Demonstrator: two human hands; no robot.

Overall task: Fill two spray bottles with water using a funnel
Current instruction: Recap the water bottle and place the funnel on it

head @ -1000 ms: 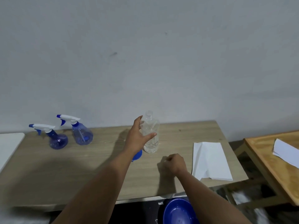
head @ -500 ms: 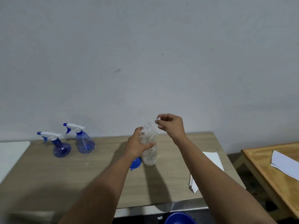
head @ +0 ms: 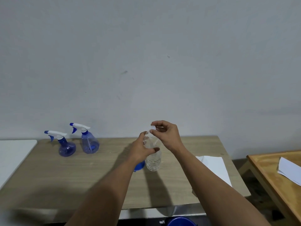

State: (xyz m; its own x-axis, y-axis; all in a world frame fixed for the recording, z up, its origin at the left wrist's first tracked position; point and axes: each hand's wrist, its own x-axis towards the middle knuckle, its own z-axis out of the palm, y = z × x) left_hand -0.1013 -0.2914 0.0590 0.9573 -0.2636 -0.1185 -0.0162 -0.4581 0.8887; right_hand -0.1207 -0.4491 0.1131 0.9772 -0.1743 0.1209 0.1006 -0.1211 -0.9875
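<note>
A: Where is the clear ribbed plastic water bottle [head: 153, 158] just now?

B: It stands upright near the middle of the pale wood-grain table [head: 97, 173], its long axis vertical. The left hand [head: 141, 151] is wrapped round its upper body, thumb across the front and the other digits curled behind.

A: And the right hand [head: 167, 136]?

B: It sits directly above the neck. Its fingertips [head: 152, 131] are pinched nearly closed on the small white cap [head: 153, 127], which lies right at the mouth. I cannot tell whether the cap is seated on the threads or already free of them.

A: So what does the next move depend on?

B: On that vertical line, I judge. The cap lies straight over the bottle's axis, so the right hand would twist and lift along it while the left keeps the body steady.

A: Which things are meant to take the water?

B: The two translucent blue spray bottles [head: 78, 141] with white triggers stand well apart to the left, near the wall, heads on. The blue plastic funnel [head: 139, 165] lies just beside the bottle's base, mostly hidden under the left wrist.
</note>
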